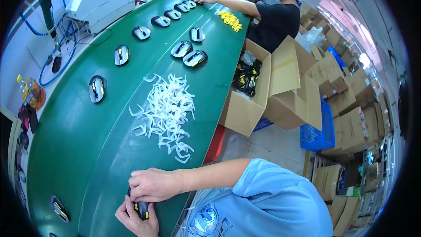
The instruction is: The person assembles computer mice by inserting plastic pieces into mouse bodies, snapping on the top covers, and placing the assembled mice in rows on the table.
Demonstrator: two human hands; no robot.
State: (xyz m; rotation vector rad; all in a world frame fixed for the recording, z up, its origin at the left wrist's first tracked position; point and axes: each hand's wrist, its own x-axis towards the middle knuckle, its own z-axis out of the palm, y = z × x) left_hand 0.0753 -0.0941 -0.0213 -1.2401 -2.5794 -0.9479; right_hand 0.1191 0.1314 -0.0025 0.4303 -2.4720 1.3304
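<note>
A black computer mouse (141,210) with yellow accents is between my hands, low over the near side of the green belt. My left hand (135,220) wraps around its lower end with the fingers bent. From above, my right hand (153,185) closes on the mouse's other end and covers much of it. Whether a small part is pinched in the right fingers is hidden. Just beyond my hands lies a loose pile of curved white plastic strips (169,109). To the left, a single mouse (59,208) rests on the belt.
Several grey-and-black mice (97,89) line the green conveyor belt (87,145). Farther along sits a heap of yellow pieces (230,20), near a co-worker (280,17) reaching over the belt. Right of the belt stand an open carton (243,116) of black-and-yellow items and a blue crate (318,127).
</note>
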